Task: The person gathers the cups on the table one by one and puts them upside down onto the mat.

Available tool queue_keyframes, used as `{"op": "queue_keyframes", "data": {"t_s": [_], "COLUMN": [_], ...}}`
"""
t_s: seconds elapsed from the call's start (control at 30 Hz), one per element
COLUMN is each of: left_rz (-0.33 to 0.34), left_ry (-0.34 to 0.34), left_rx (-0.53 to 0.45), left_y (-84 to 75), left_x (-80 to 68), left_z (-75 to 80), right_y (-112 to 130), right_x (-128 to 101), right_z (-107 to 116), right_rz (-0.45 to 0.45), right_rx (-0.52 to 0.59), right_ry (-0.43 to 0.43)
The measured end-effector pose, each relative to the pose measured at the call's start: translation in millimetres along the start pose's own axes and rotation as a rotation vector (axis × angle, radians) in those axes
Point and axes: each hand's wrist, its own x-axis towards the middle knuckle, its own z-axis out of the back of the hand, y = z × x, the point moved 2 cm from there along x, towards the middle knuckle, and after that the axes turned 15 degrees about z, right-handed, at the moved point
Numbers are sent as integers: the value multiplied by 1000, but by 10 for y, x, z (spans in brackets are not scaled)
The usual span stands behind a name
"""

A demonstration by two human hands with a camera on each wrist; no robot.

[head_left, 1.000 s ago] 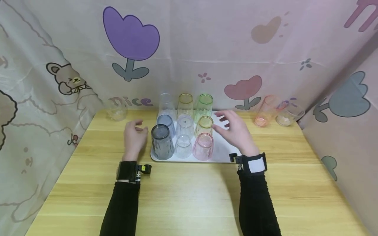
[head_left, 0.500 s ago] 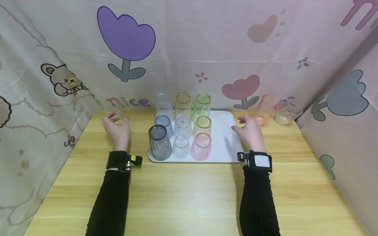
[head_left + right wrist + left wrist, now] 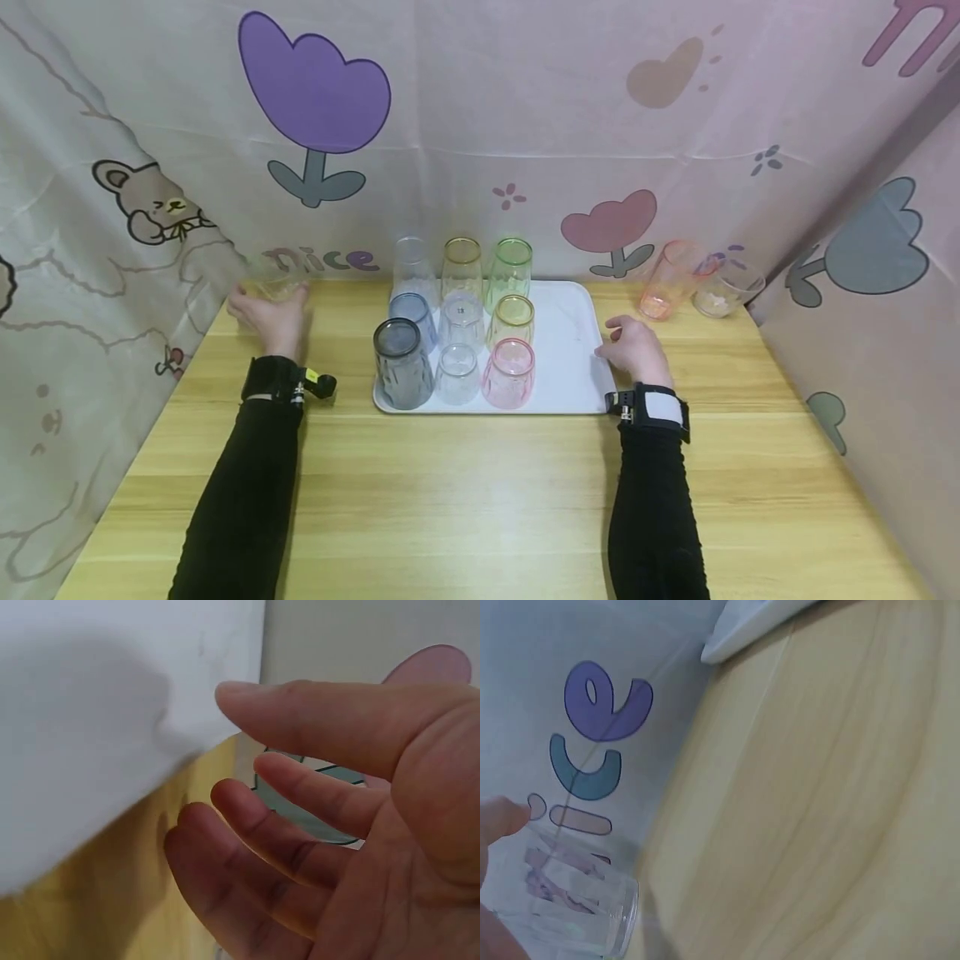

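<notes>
At the back left of the table my left hand (image 3: 272, 321) holds a clear drinking glass (image 3: 277, 283). In the left wrist view the glass (image 3: 581, 900) lies between the thumb (image 3: 502, 817) and a finger at the lower left; the other fingers are out of sight. My right hand (image 3: 636, 348) is at the right edge of a white tray (image 3: 573, 333), holding nothing. In the right wrist view its thumb (image 3: 300, 716) reaches toward the tray's top, while the relaxed fingers (image 3: 217, 855) lie lower, beside the edge.
Several glasses stand in rows on the tray's left and middle, among them a black glass (image 3: 405, 367), a pink glass (image 3: 510, 375) and a green glass (image 3: 512, 271). An orange glass (image 3: 663, 283) and a clear glass (image 3: 727, 290) are tilted at the back right, near the curtain (image 3: 465, 100).
My left hand has moved left and back from beside the tray to the clear glass. My right hand has moved from above the tray, near the yellow glass, to the tray's right edge.
</notes>
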Motion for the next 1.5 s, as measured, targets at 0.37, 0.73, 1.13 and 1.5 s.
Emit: {"op": "queue_keyframes", "data": {"t_s": [0.37, 0.73, 1.13, 1.5], "left_rz": [13, 18, 1, 36], "left_ry": [40, 66, 96, 101], "left_rx": [100, 105, 90, 2], "left_y": [-29, 13, -39, -20], "left_x": [181, 297, 314, 217], "left_z": [-36, -37, -19, 14], "right_y": [-128, -124, -129, -134], "right_x": [78, 83, 85, 84], "right_z": [-100, -110, -126, -102], "right_rz": [-6, -45, -48, -27], "right_rx": [9, 8, 4, 7], "right_ry": [33, 26, 39, 39]}}
